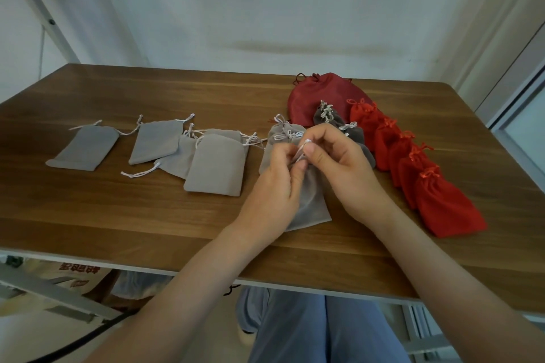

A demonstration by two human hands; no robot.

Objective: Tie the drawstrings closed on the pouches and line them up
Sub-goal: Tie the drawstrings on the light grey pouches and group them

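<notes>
Right, the wooden table [118, 215] fills the view, its near edge running across above the person's lap. On the right side a row of bright red pouches [442, 209] lies overlapped like roof tiles, each neck cinched with a red bow; the overlap makes the count hard to call.

Behind that row sits a big dark red pouch [318, 97], its lower part covered by smaller bags. On the left half, flat grey pouches [216, 166] lie untied with white cords trailing loose; three of them overlap, so some edges are hidden.

Centre stage, the grey pouch [312, 206] being worked on hangs down from between the two hands towards the near part of the table. Its mouth is buried behind the fingers, and I can't tell whether its bottom edge touches the wood.

The left hand [280, 183] has its fingers curled in, thumb pinching at the pouch's neck. The right hand [348, 165] is curled too, thumb and forefinger nipping the white cord [299, 153] just beside the left thumb.

Peeking out beyond the knuckles, a pale grey tied pouch [283, 132] shows only its gathered top. Two darker grey pouches [327, 118] with white knots sit between it and the red row, mostly blocked by the right hand.
</notes>
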